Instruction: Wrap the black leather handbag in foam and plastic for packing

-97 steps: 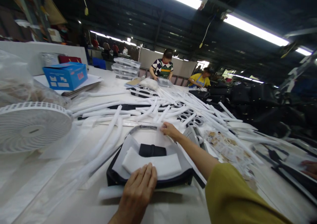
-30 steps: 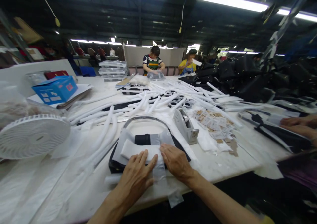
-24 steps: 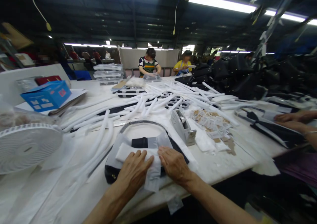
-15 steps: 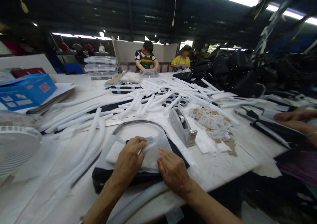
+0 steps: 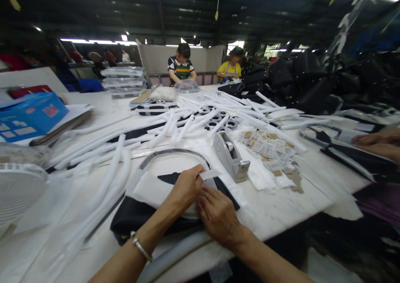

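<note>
My left hand (image 5: 185, 188) has slid right and now pinches a white strip (image 5: 210, 174), while my right hand (image 5: 219, 217) stays flat on the black bag (image 5: 131, 216).

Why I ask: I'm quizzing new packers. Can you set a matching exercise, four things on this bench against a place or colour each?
Things:
1 dispenser
2 box
3 fan
4 strip

Descriptions:
A pinched in the left hand
B blue, far left
C white, slatted, near left
D grey, beside the labels

Pairs: 1-D, 2-B, 3-C, 4-A
</note>
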Demonstrator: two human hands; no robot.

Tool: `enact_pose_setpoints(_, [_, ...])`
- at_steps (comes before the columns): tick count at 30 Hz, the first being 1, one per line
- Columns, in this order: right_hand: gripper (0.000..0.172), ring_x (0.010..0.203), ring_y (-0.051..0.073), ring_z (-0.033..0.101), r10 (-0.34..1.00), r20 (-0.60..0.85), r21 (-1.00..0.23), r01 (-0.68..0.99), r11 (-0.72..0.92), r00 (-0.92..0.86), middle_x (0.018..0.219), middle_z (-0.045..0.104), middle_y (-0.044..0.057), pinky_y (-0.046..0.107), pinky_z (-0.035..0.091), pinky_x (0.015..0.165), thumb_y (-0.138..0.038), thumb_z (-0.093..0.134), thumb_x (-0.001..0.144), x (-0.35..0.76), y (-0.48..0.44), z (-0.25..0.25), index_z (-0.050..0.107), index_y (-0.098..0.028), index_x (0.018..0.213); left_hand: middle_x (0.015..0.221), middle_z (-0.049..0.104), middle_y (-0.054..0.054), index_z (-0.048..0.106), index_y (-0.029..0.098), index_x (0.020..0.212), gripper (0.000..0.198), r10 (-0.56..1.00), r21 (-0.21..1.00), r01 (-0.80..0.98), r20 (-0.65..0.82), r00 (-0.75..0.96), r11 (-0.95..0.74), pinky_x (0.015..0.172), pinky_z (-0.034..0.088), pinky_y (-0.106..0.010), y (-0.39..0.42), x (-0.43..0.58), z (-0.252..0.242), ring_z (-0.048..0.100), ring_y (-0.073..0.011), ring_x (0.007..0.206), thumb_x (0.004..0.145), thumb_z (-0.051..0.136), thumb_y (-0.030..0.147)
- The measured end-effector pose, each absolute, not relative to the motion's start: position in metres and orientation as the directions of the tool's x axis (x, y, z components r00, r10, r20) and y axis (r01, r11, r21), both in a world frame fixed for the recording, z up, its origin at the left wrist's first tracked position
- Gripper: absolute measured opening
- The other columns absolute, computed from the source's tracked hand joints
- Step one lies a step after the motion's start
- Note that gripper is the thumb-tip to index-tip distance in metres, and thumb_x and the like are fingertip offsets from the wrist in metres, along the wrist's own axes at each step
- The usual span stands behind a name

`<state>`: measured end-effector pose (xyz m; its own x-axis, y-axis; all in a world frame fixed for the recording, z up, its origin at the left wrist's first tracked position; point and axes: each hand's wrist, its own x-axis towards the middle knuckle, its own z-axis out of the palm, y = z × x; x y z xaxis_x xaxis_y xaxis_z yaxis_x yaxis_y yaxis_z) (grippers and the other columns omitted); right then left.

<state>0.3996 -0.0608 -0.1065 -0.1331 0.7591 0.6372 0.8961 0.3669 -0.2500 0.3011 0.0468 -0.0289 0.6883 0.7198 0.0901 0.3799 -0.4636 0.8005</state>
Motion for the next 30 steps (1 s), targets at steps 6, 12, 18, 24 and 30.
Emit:
enact_pose_setpoints(6, [0.029, 0.094, 0.03, 0.066, 0.74, 0.658, -0.215, 0.906, 0.364, -0.141, 0.098, 0.072, 0.015, 0.047, 0.057, 0.084, -0.02, 0.043, 0.092, 0.402, -0.064, -0.114, 0.065, -0.016, 0.111, 0.086, 0.071, -0.001, 0.065, 0.02, 0.092, 0.024, 0.547, 0.715, 0.287, 0.158, 0.822, -0.637, 0.075, 0.049, -0.024, 0.017, 0.289, -0.041, 0.066, -0.0153, 0.079, 0.088, 0.042, 0.013])
enact_pose_setpoints(12, [0.026, 0.107, 0.028, 0.06, 0.701, 0.711, -0.28, 0.892, 0.354, -0.056, 0.11, 0.067, 0.015, 0.045, 0.052, 0.095, -0.02, 0.049, 0.091, 0.403, -0.061, -0.116, 0.063, -0.014, 0.113, 0.126, 0.062, -0.011, 0.062, 0.02, 0.11, 0.031, 0.521, 0.222, 0.481, 0.51, 0.684, -0.848, 0.082, 0.055, -0.029, -0.008, 0.266, -0.074, 0.066, -0.0201, 0.101, 0.092, 0.041, 0.009])
enact_pose_setpoints(18, [0.01, 0.085, 0.024, 0.055, 0.784, 0.621, -0.377, 0.877, 0.298, 0.001, 0.086, 0.061, 0.008, 0.041, 0.048, 0.079, -0.02, 0.052, 0.089, 0.406, -0.064, -0.11, 0.06, -0.018, 0.083, 0.094, 0.071, -0.008, 0.061, 0.014, 0.114, 0.029, 0.319, 0.018, 0.465, 0.751, 0.579, -0.885, 0.073, 0.053, -0.031, -0.024, 0.257, -0.095, 0.065, -0.0188, 0.081, 0.093, 0.042, 0.006])
enact_pose_setpoints(24, [0.013, 0.082, 0.022, 0.052, 0.808, 0.588, -0.466, 0.837, 0.287, 0.05, 0.083, 0.061, 0.006, 0.037, 0.043, 0.077, -0.017, 0.048, 0.092, 0.412, -0.064, -0.106, 0.059, -0.018, 0.084, 0.11, 0.071, -0.009, 0.062, 0.013, 0.114, 0.037, 0.312, 0.016, 0.4, 0.655, 0.689, -0.916, 0.098, 0.046, -0.037, -0.033, 0.24, -0.092, 0.063, -0.0201, 0.104, 0.087, 0.038, 0.002])
enact_pose_setpoints(30, [0.017, 0.079, 0.021, 0.053, 0.801, 0.594, -0.486, 0.828, 0.278, 0.08, 0.078, 0.061, 0.006, 0.037, 0.043, 0.077, -0.014, 0.047, 0.09, 0.408, -0.059, -0.103, 0.061, -0.018, 0.081, 0.128, 0.064, -0.011, 0.057, 0.012, 0.125, 0.041, 0.359, -0.051, 0.452, 0.533, 0.766, -0.89, 0.106, 0.036, -0.044, -0.042, 0.234, -0.104, 0.057, -0.0259, 0.118, 0.086, 0.044, 0.017])
